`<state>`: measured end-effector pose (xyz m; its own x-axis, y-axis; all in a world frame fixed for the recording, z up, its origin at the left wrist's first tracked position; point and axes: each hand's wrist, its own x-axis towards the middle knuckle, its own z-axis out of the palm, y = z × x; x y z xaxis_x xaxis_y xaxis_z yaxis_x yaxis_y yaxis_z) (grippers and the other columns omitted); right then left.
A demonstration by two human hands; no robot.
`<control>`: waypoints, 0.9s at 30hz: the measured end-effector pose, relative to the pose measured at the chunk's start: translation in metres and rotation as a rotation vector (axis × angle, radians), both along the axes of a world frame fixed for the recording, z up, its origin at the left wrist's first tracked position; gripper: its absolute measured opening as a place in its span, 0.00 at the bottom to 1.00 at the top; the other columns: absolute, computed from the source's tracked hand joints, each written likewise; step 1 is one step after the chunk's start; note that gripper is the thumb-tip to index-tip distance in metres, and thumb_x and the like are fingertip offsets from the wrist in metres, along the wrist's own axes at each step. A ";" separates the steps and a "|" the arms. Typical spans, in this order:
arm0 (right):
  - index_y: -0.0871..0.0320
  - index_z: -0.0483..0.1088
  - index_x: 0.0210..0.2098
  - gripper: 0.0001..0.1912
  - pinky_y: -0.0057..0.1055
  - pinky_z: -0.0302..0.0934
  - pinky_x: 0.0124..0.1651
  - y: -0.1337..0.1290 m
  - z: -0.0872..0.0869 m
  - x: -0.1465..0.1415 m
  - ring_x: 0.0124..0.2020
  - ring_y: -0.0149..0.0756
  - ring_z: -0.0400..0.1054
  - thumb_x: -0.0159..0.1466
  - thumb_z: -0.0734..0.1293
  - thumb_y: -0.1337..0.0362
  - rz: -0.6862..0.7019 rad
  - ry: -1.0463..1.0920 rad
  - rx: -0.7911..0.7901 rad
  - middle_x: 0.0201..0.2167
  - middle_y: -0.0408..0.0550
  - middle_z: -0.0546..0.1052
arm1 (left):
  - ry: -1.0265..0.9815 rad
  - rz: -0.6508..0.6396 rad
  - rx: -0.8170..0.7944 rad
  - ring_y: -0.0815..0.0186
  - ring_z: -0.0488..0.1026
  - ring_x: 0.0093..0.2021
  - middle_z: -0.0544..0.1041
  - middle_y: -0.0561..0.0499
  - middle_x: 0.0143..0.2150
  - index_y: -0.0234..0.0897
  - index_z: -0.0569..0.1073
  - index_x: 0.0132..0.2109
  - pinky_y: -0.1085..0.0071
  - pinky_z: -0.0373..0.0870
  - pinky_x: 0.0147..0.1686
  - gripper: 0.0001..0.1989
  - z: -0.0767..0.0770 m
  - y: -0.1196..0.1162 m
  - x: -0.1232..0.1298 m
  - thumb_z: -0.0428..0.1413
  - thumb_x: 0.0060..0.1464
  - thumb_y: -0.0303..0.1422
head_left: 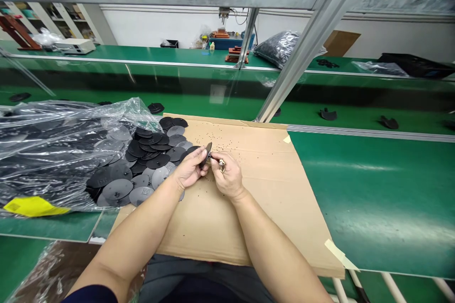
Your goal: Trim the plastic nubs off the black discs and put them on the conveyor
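Note:
Over the cardboard sheet [277, 184], my left hand [190, 169] is closed on a thin black plastic disc [208, 149], tilted nearly edge-on. My right hand [228, 176] is closed around a small metal tool [222, 164] whose shiny part shows between the fingers. Its tip meets the disc's near face, though the exact kind of tool is hidden by my fingers. Left of my hands lies a heap of similar round black discs [117, 189], some spilling onto the cardboard. Tiny dark specks are scattered on the cardboard around my hands.
A clear plastic bag [64, 151] with more discs lies at left, a yellow piece [35, 206] on it. Behind the cardboard runs a green conveyor [220, 97] carrying several black parts. A slanted metal post [302, 61] rises at the cardboard's far edge.

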<state>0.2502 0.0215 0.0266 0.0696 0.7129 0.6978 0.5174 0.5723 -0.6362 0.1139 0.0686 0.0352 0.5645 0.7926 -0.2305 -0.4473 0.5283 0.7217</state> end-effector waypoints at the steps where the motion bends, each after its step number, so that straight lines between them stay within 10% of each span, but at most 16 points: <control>1: 0.56 0.70 0.41 0.07 0.38 0.65 0.44 0.000 0.000 0.000 0.38 0.37 0.69 0.64 0.62 0.66 -0.008 -0.007 0.011 0.35 0.49 0.76 | -0.004 -0.007 0.001 0.76 0.63 0.21 0.68 0.55 0.27 0.34 0.70 0.46 0.80 0.56 0.17 0.26 0.000 0.000 0.000 0.68 0.40 0.40; 10: 0.55 0.68 0.39 0.06 0.36 0.64 0.42 0.001 -0.005 -0.003 0.35 0.35 0.69 0.63 0.64 0.63 -0.061 0.111 -0.139 0.33 0.47 0.74 | -0.006 0.035 0.040 0.75 0.65 0.23 0.70 0.54 0.29 0.34 0.71 0.45 0.79 0.60 0.18 0.23 -0.003 0.001 0.002 0.67 0.42 0.37; 15: 0.56 0.61 0.48 0.29 0.37 0.65 0.41 0.007 -0.011 -0.001 0.35 0.36 0.67 0.51 0.73 0.56 -0.216 0.228 -0.420 0.36 0.46 0.71 | -0.019 0.246 0.033 0.75 0.67 0.24 0.70 0.55 0.28 0.34 0.71 0.43 0.80 0.60 0.19 0.23 -0.003 0.009 0.003 0.69 0.38 0.32; 20: 0.56 0.63 0.53 0.22 0.41 0.61 0.53 0.005 -0.006 0.002 0.49 0.43 0.65 0.60 0.66 0.57 -0.040 -0.041 -0.228 0.47 0.54 0.70 | -0.028 0.287 0.020 0.77 0.65 0.23 0.70 0.55 0.28 0.33 0.71 0.41 0.81 0.57 0.17 0.21 0.000 0.014 -0.001 0.68 0.39 0.31; 27: 0.57 0.65 0.57 0.22 0.42 0.60 0.52 0.004 -0.004 0.007 0.45 0.45 0.66 0.65 0.62 0.59 -0.182 -0.395 -0.149 0.46 0.54 0.74 | -0.010 0.319 0.067 0.78 0.63 0.22 0.69 0.56 0.27 0.33 0.71 0.40 0.80 0.54 0.16 0.21 0.001 0.016 -0.004 0.68 0.38 0.30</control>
